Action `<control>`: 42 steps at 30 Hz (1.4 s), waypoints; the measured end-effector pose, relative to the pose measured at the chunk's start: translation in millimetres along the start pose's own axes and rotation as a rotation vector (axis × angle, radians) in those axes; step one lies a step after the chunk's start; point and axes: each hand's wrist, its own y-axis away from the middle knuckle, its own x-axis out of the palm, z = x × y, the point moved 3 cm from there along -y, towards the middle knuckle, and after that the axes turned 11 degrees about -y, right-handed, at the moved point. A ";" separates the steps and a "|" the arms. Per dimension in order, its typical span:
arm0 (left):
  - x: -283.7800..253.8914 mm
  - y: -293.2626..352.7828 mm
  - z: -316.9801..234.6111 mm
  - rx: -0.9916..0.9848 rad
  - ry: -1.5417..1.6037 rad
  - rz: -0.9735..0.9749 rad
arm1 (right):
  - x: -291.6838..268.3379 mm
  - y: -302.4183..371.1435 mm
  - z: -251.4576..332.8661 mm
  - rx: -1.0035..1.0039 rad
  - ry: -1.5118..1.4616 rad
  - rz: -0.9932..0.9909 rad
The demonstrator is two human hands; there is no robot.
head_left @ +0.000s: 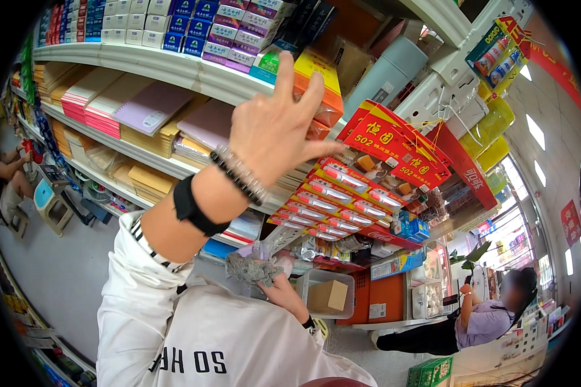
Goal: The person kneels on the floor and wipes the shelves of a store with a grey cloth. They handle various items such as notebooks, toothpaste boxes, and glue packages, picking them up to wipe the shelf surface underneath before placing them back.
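My left hand [274, 122] is raised at the top shelf, its fingers spread and pointing up, with a beaded bracelet and a black band on the wrist. Its fingertips overlap the orange and yellow box [323, 84] and a green box [263, 67] at the shelf's end; whether they touch is hard to tell. The thumb reaches toward red hanging cards of glue tubes [348, 187]. Lower down, in front of my white shirt, my right hand [283, 293] is closed on a crumpled grey cloth [252, 268].
Small toothpaste-like boxes [187, 26] line the top shelf [142, 58]. Notebooks and envelopes [152, 106] fill shelves below. A grey-blue cylinder [387, 71] stands right. A clear bin [348, 297] holds a cardboard box. One person [484, 322] stands right; another sits far left beside a stool [48, 200].
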 end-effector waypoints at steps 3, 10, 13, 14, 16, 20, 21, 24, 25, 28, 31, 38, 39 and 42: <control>3.3 14.9 3.9 0.061 0.038 -0.063 | -0.8 -2.5 -8.7 0.041 -0.053 0.005; 29.4 1.2 7.0 0.080 0.032 -0.017 | -3.2 -15.2 -10.9 0.042 -0.019 0.024; 47.0 -4.8 10.5 0.099 0.010 -0.051 | -2.8 -18.8 -9.3 0.053 -0.013 0.002; 51.5 -7.4 13.8 0.092 0.007 -0.028 | -1.7 -20.1 -9.3 0.054 -0.016 -0.005; 59.9 -12.2 20.2 0.077 0.001 0.017 | -3.9 -25.2 -17.9 0.054 -0.023 0.003; 71.5 -17.0 24.6 0.080 0.071 0.008 | -6.2 -28.4 -22.1 0.029 -0.011 -0.044; 75.4 -17.9 26.2 0.078 0.073 0.009 | -6.9 -30.5 -23.8 0.025 0.015 -0.046; 85.6 -21.3 30.2 0.085 0.121 0.012 | -9.7 -34.3 -26.6 0.014 0.069 -0.077; 85.2 -22.3 31.2 0.095 0.158 0.014 | -9.1 -34.3 -25.4 0.010 0.070 -0.099; 80.5 -31.8 39.7 0.168 0.233 0.048 | -5.6 -40.9 -9.8 0.003 0.071 -0.112; 88.3 -41.4 47.5 0.239 0.268 0.129 | -5.7 -43.6 -7.8 0.047 0.053 -0.115; 89.8 -42.8 51.6 0.259 0.327 0.065 | -2.4 -58.8 -14.0 0.001 -0.020 -0.066; 89.5 -43.1 51.0 0.267 0.329 0.041 | -2.1 -59.1 -13.1 0.010 -0.037 -0.074; 89.1 -44.7 50.1 0.285 0.327 0.023 | -1.7 -59.2 -10.1 0.026 -0.069 -0.096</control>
